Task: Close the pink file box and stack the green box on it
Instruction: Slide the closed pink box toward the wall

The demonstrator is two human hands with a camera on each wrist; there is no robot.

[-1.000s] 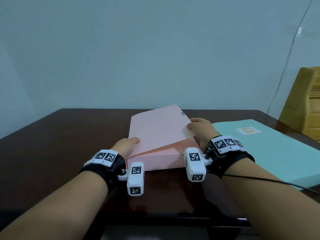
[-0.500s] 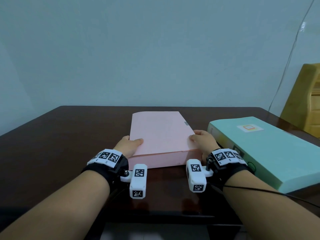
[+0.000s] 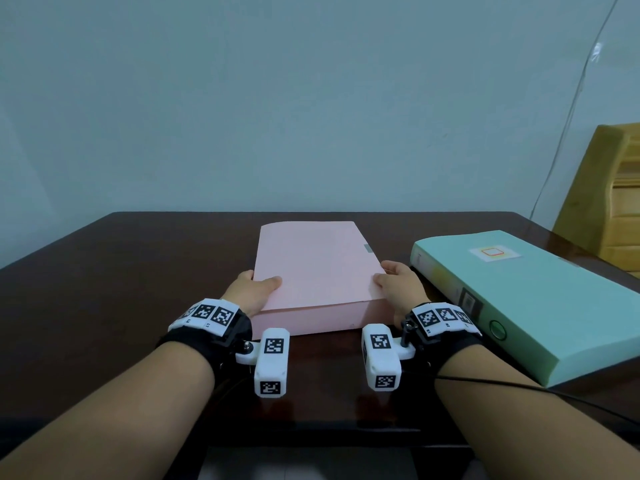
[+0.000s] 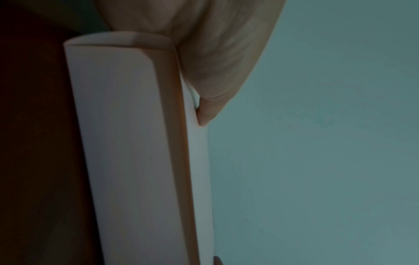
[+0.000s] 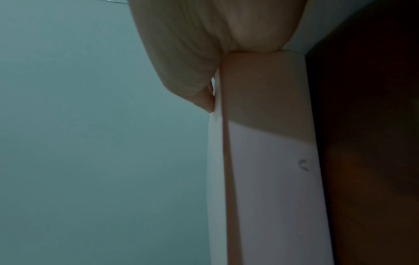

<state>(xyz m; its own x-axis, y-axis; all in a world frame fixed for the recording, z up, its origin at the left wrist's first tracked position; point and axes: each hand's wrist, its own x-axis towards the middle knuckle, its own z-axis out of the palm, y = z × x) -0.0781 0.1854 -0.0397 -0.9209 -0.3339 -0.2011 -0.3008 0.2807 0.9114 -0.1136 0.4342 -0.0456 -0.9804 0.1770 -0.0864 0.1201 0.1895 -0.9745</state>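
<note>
**Lid down on pink box; green box not yet touched**

At the near table edge: both forearms reach in, wrist rigs on. Left hand (image 3: 254,292) grips the near-left corner of the pink file box (image 3: 313,268), thumb lying flat on the lid, other fingers hidden down the left side. Right hand (image 3: 398,289) mirrors it at the near-right corner, thumb on top, fingers wrapped out of sight along the right wall. Wrist views agree: each thumb presses the lid's top face at the edge.

Change: a second ago the lid stood propped open in a wedge; half a second ago it was nearly down; now it lies flat, with only a thin seam showing along the near face. Closing looks done, or all but; whether any clasp has caught, cannot tell.

Mid-table, centre: pink box sits square on the dark table (image 3: 104,289), long axis running away.

Right, just beside the right hand: green box (image 3: 526,296), flat on the table, angled, label on top. Untouched.

Far: plain wall; wooden furniture (image 3: 613,202) at right.

Judgement: next is releasing the pink box and lifting the green one across. It is broad, so likely a two-handed carry.
</note>
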